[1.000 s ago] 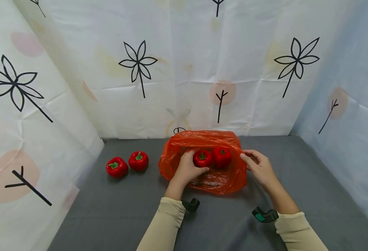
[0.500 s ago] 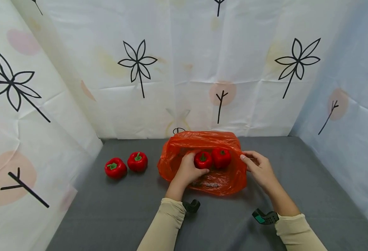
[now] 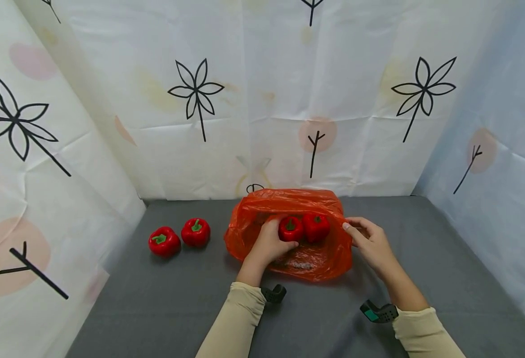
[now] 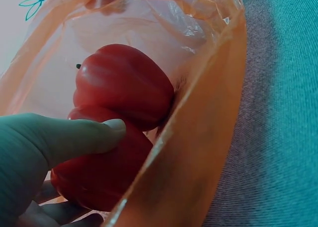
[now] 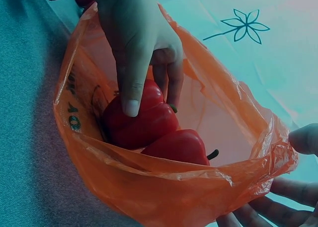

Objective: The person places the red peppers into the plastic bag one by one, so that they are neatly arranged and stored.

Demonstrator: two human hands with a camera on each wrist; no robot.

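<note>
An orange plastic bag (image 3: 294,201) lies on its side with its mouth open toward me. Inside it, my left hand (image 3: 268,244) grips a red bell pepper (image 3: 291,229), the thumb across its near side in the left wrist view. Another red bell pepper (image 3: 317,227) sits in the bag, right against the held one. At the bag's right edge, my right hand (image 3: 371,243) pinches the rim between thumb and fingers. To the left of the bag, two more bell peppers rest on the table, one nearer (image 3: 164,242) and one farther (image 3: 196,232), both with green stems.
A dark grey cloth covers the table (image 3: 190,308). Behind and on both sides hang white sheets (image 3: 262,89) printed with flowers and twigs. Dark bands (image 3: 274,294) sit at both wrists, below beige sleeves (image 3: 233,323).
The left hand and its pepper have shifted very slightly right, toward the other pepper in the bag. The right hand keeps its place at the rim.
</note>
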